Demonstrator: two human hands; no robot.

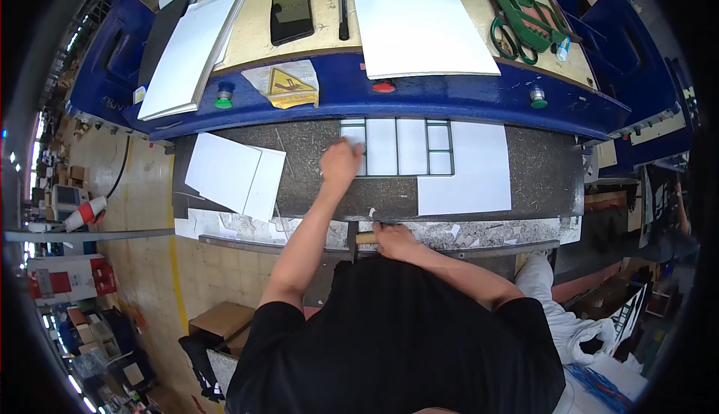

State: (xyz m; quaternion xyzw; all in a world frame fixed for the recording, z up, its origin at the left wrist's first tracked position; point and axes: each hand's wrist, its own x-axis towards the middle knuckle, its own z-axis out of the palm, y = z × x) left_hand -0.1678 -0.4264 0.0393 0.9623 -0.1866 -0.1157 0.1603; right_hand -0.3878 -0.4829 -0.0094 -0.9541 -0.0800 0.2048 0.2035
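My left hand is closed at the left end of a dark green rectangular frame with inner bars. Whether it pinches the frame or something small cannot be made out. White sheets lie under and beside the frame on the dark speckled bed. Close to my body, my right hand is wrapped round the light wooden handle of what looks like a hammer. Its dark head points to the left, over the pale front ledge.
White sheets lie at left on the bed. A blue machine beam with buttons crosses behind. On the wooden shelf are a phone, a black pen, a paper stack, green-handled scissors and a green tool rack.
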